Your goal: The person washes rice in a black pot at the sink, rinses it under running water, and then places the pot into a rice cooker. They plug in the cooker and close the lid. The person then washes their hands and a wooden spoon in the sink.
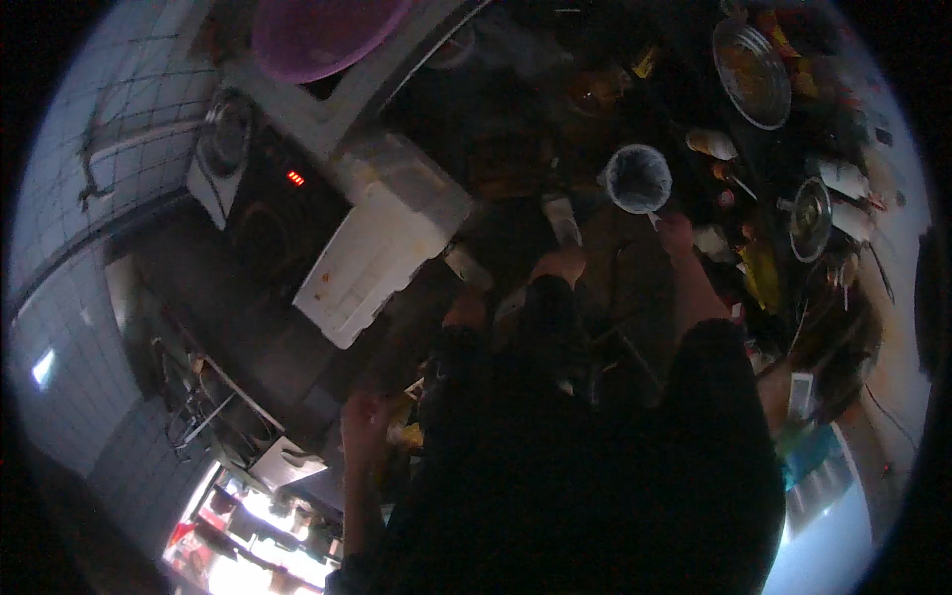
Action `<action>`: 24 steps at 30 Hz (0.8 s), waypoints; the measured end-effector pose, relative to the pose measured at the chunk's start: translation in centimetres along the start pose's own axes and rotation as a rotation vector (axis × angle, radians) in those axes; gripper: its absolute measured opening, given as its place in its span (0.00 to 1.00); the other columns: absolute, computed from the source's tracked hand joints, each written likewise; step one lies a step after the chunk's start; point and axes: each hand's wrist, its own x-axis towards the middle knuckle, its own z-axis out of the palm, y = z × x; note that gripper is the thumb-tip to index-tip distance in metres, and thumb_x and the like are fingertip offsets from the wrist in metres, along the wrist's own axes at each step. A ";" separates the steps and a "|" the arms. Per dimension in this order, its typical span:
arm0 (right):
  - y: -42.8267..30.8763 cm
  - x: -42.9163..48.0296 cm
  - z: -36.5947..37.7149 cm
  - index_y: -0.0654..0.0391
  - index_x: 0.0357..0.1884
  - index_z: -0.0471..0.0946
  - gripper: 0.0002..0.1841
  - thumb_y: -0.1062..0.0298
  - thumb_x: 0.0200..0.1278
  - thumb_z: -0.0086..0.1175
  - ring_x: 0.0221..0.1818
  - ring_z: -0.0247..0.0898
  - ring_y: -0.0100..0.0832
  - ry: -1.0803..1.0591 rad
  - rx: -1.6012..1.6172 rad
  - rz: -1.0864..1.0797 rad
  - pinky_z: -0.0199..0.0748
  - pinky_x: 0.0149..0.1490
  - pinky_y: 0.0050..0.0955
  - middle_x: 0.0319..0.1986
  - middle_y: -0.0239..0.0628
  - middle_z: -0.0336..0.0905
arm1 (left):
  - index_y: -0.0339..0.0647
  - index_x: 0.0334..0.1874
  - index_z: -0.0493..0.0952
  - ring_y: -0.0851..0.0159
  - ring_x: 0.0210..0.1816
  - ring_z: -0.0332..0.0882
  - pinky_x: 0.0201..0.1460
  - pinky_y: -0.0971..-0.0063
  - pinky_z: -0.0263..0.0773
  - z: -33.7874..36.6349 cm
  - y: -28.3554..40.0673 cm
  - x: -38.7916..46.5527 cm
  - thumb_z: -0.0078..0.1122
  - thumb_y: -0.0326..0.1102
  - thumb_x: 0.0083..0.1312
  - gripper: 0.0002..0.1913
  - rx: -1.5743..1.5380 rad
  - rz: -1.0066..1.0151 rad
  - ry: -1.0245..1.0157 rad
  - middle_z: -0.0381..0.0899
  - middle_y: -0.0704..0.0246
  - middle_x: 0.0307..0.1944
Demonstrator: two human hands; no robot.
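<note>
My right hand (675,232) is closed on the short, pale handle of a round, light-coloured dipper or pan (638,180). The vessel's open mouth faces up, and its contents are too dim to tell. My left hand (364,418) hangs low beside my body, near the dark counter; no object shows in it, and its fingers are too dark and blurred to make out. Between my hands are my feet in light slippers (563,222) on the dark floor. A white plastic bin (372,256) with a translucent end lies ahead of my left hand.
On the left, a red lit display (295,177) shows on a dark appliance. A purple basin (327,44) sits at the top. Along the right are a large metal bowl (753,74), a smaller round metal vessel (811,220) and a yellow packet (762,275). Tiles cover the left wall.
</note>
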 end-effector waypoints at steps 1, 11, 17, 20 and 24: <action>1.9 2.4 1.2 0.56 0.52 0.82 0.21 0.57 0.58 0.64 0.48 0.81 0.44 -0.052 -0.053 -0.079 0.79 0.50 0.42 0.47 0.45 0.84 | 0.38 0.51 0.77 0.69 0.44 0.79 0.49 0.73 0.75 1.5 -1.1 -0.4 0.66 0.34 0.65 0.15 0.258 -0.018 -0.018 0.80 0.69 0.41; 10.6 15.9 10.8 0.53 0.45 0.84 0.12 0.62 0.63 0.55 0.49 0.80 0.49 -0.276 -0.690 -0.183 0.78 0.53 0.48 0.45 0.43 0.83 | 0.38 0.49 0.80 0.70 0.41 0.80 0.46 0.73 0.76 13.1 -1.1 -0.2 0.63 0.36 0.70 0.11 -0.332 -0.401 -0.212 0.83 0.71 0.40; 15.9 17.9 15.5 0.53 0.44 0.85 0.12 0.63 0.65 0.54 0.43 0.82 0.46 0.028 0.342 -0.307 0.80 0.51 0.46 0.46 0.42 0.84 | 0.38 0.48 0.79 0.71 0.39 0.80 0.43 0.74 0.77 14.5 1.5 1.7 0.63 0.34 0.70 0.10 -0.427 -0.516 -0.214 0.82 0.71 0.37; 18.1 19.1 17.2 0.53 0.43 0.85 0.12 0.64 0.64 0.54 0.41 0.83 0.46 0.041 0.213 -0.331 0.80 0.49 0.45 0.45 0.44 0.84 | 0.39 0.47 0.78 0.71 0.39 0.80 0.43 0.74 0.77 14.5 1.2 2.0 0.63 0.34 0.70 0.09 -0.514 -0.616 -0.190 0.82 0.71 0.36; 18.9 19.9 17.2 0.55 0.42 0.85 0.12 0.63 0.63 0.54 0.42 0.82 0.48 0.037 0.390 -0.244 0.80 0.50 0.46 0.44 0.47 0.84 | 0.39 0.46 0.77 0.71 0.39 0.80 0.43 0.72 0.79 15.2 -1.1 1.7 0.62 0.34 0.70 0.09 -0.419 -0.613 -0.233 0.81 0.70 0.37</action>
